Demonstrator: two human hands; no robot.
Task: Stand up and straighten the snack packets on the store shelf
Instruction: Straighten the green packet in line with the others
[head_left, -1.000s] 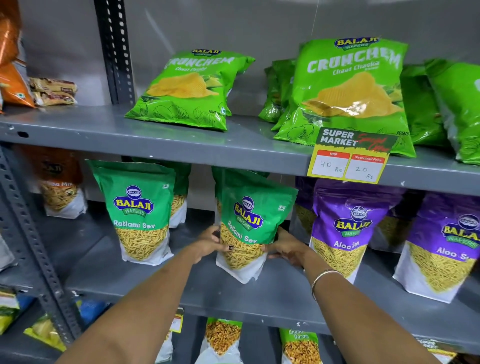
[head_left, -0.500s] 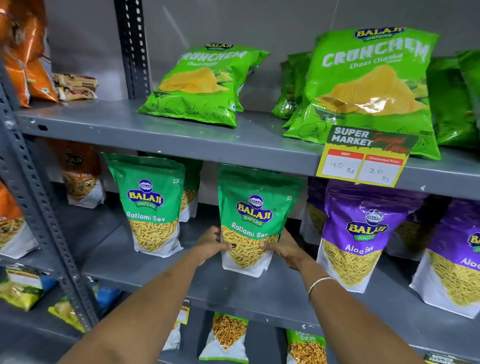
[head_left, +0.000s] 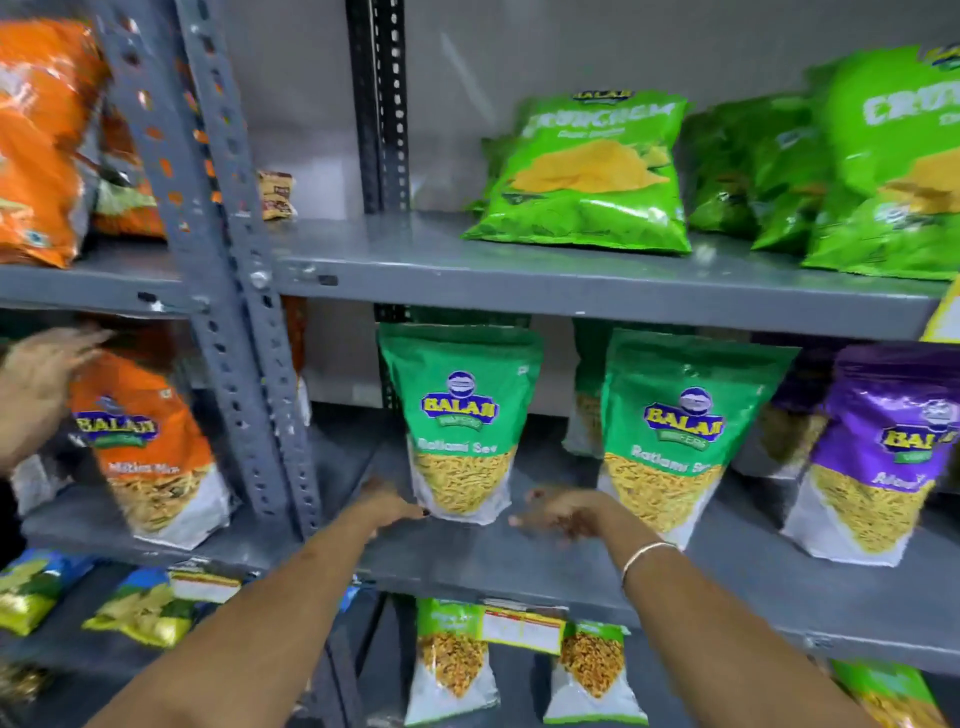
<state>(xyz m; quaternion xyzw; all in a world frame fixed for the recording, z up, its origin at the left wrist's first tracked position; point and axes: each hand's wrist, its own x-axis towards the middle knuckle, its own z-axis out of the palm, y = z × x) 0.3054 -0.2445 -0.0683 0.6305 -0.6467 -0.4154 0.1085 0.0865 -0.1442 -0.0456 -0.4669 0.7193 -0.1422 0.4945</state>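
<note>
A green Ratlami Sev packet (head_left: 460, 415) stands upright on the grey middle shelf (head_left: 467, 558). My left hand (head_left: 389, 506) reaches its lower left corner, fingertips touching the bag's edge. My right hand (head_left: 563, 514) hovers just right of that packet with fingers spread, holding nothing. A second green Ratlami Sev packet (head_left: 675, 431) stands upright to the right, beyond my right hand. A purple Aloo Sev packet (head_left: 883, 447) stands further right. More packets sit behind them, partly hidden.
Green Crunchem bags (head_left: 587, 176) lean back on the upper shelf (head_left: 519, 280). A slotted grey post (head_left: 244, 338) divides the bays. Left of it stands an orange mix packet (head_left: 150, 447), with another person's hand (head_left: 36, 374) beside it. Small packets fill the lower shelf.
My view has swung left. Both hands have let go of the right-hand green packet and moved left to the other green packet. Another hand has appeared at the far left.
</note>
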